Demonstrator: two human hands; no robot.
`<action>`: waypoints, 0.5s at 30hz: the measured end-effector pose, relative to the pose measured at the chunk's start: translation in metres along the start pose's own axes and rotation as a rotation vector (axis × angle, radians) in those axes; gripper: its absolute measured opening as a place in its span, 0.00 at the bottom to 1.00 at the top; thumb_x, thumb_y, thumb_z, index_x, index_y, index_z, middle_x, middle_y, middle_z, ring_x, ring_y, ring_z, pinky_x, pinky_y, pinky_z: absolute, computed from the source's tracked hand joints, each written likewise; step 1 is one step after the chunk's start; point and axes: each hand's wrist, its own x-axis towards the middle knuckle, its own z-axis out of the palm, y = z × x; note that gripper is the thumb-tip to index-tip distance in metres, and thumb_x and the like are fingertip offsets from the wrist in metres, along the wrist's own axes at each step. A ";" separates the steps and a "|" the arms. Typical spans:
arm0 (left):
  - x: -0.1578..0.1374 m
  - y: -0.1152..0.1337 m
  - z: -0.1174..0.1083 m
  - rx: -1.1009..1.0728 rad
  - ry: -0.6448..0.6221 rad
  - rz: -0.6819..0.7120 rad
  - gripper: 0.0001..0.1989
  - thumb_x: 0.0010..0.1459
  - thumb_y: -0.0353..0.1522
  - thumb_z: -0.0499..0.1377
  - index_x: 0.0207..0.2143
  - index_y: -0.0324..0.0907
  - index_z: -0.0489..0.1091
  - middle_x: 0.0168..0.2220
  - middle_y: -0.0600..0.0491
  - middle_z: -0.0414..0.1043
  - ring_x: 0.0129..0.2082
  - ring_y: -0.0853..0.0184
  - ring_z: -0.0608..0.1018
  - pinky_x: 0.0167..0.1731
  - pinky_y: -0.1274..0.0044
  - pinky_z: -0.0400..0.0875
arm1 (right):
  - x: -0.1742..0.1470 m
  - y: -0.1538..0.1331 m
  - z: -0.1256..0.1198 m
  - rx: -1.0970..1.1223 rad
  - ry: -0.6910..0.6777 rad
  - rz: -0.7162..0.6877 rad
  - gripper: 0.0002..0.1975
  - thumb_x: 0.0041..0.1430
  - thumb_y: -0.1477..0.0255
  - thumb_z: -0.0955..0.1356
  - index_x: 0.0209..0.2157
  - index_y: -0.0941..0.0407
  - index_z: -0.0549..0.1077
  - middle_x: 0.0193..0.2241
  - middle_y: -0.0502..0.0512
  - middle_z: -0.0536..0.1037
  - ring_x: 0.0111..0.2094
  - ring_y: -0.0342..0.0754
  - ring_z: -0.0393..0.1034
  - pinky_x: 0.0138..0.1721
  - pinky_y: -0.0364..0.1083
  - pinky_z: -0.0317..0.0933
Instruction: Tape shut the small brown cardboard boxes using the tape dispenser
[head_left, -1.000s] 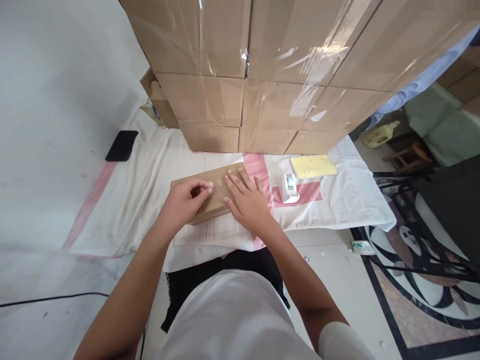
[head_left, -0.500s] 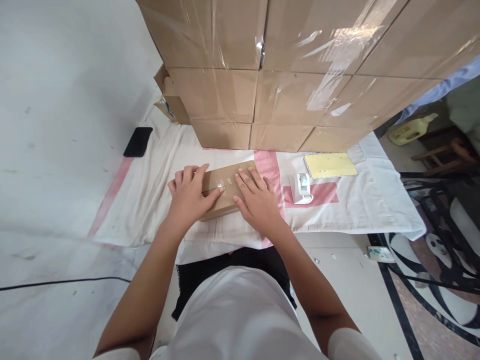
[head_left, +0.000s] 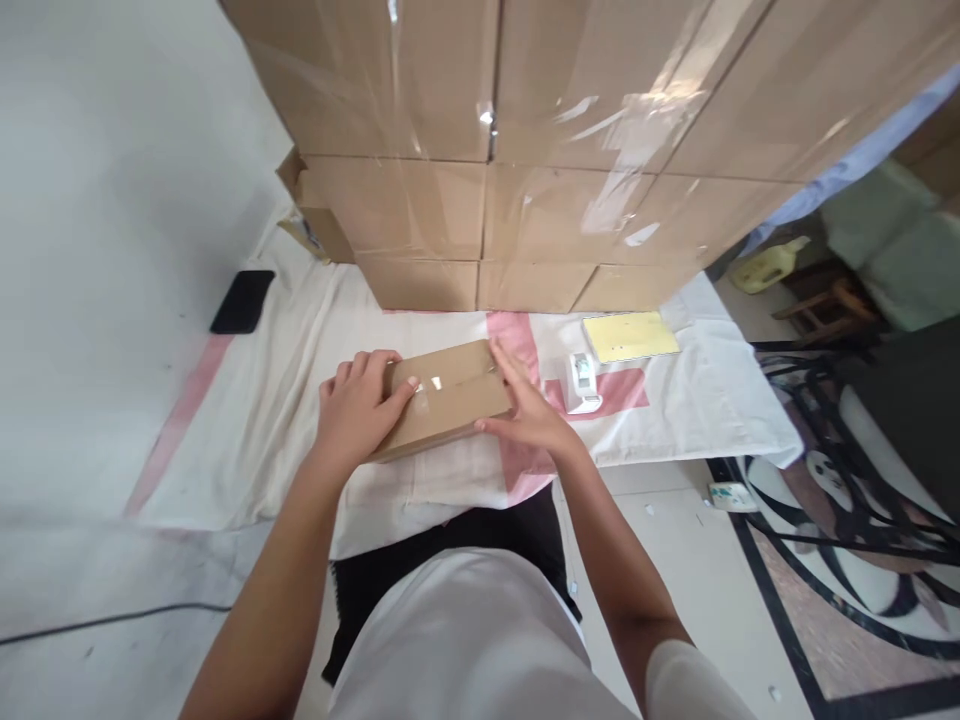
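Note:
A small flat cardboard box [head_left: 457,392] lies tilted on the cloth in front of me, with bits of clear tape on its top. My left hand [head_left: 358,405] grips its left end, thumb pressed on the top face and fingers over the far left side. Around the right end is my right hand [head_left: 529,405], its fingers along the far right corner and its thumb by the near edge. To the right of that hand stands a white tape dispenser [head_left: 582,384].
A wall of taped cardboard cartons [head_left: 420,210] rises behind the box. A yellow pad [head_left: 631,337] lies beyond the dispenser, and a black phone [head_left: 243,302] lies at the left by the wall. The cloth-covered table [head_left: 675,430] ends at the right, near a black metal frame [head_left: 817,400].
My right hand has slid from the top of the box to its right end. My left thumb has moved back left, uncovering more tape. The view has shifted slightly.

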 end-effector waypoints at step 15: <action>0.010 -0.027 0.020 -0.154 -0.078 0.488 0.36 0.50 0.55 0.64 0.59 0.56 0.65 0.60 0.47 0.70 0.61 0.38 0.72 0.61 0.44 0.67 | -0.103 0.015 -0.008 0.217 0.259 -0.139 0.45 0.46 0.58 0.84 0.64 0.52 0.71 0.64 0.63 0.58 0.66 0.58 0.61 0.66 0.52 0.62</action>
